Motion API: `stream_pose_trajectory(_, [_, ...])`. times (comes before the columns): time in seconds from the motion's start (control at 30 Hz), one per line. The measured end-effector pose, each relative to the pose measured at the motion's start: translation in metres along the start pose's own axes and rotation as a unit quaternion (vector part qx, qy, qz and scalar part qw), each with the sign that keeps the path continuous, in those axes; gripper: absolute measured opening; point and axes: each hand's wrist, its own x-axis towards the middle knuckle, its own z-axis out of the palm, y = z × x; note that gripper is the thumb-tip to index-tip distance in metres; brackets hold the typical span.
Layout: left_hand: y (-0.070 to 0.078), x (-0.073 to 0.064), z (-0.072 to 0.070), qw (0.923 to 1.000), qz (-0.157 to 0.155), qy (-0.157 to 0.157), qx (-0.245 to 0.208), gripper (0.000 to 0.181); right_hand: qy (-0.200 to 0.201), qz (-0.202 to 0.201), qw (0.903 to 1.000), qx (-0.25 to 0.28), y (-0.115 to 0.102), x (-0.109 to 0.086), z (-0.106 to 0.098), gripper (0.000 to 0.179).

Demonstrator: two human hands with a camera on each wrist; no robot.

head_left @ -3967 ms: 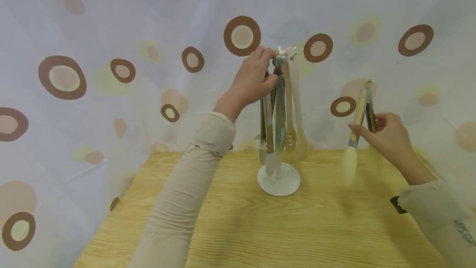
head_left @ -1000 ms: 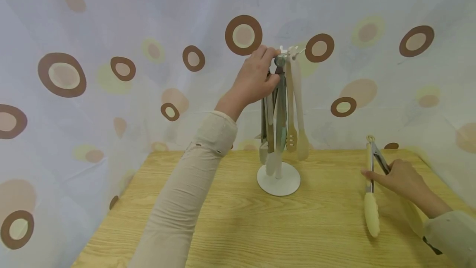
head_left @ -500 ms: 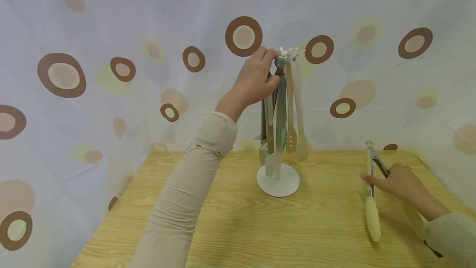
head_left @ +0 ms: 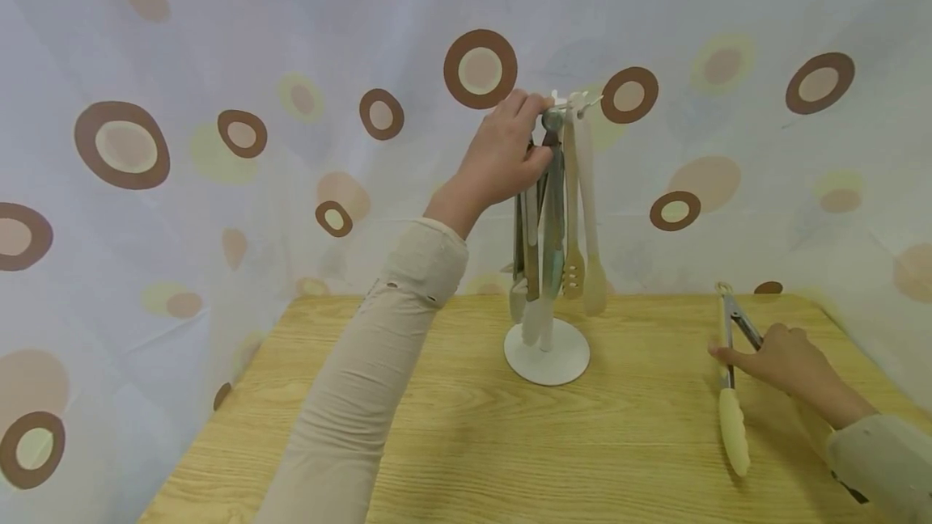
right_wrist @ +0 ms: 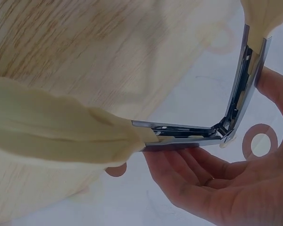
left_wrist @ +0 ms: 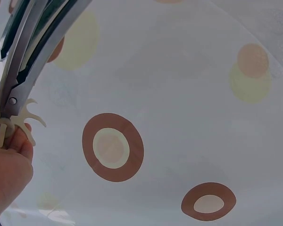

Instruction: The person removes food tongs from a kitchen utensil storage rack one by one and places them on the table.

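Observation:
In the head view my left hand (head_left: 502,148) grips the top of a white utensil stand (head_left: 564,364). Metal-framed tongs (left_wrist: 26,52) hang close to those fingers in the left wrist view. My right hand (head_left: 794,366) holds cream-tipped tongs (head_left: 733,431) low at the right of the table, thumb on one arm and fingers round the other. The arms of these tongs are spread wide, hinge end pointing away from me. One of their scalloped heads (right_wrist: 47,125) shows large in the right wrist view; the other is mostly behind my wrist in the head view.
A slotted spoon (head_left: 573,273) and a pale spatula-like utensil (head_left: 595,285) hang on the stand's right side. Under everything is a wood-grain table (head_left: 451,427). Behind it hangs a white curtain (head_left: 408,14) with brown and yellow circles.
Over the four seconds, my right hand has lowered the cream-tipped tongs from beside the stand's upper part to the right side of the table, and their arms have spread. My left hand stays on the stand.

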Motion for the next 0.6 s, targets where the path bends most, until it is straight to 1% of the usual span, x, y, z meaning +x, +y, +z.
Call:
stream_pose_trajectory(0.37, [0.002, 0.002, 0.0, 1.0, 0.002, 0.0, 0.008, 0.046, -0.014, 0.001, 0.9999, -0.005, 0.003, 0.007, 0.005, 0.058])
stream_pose_trajectory(0.6, [0.002, 0.002, -0.001, 1.0, 0.003, -0.002, 0.006, 0.046, -0.033, 0.007, 0.9994, -0.009, 0.005, 0.012, 0.005, 0.061])
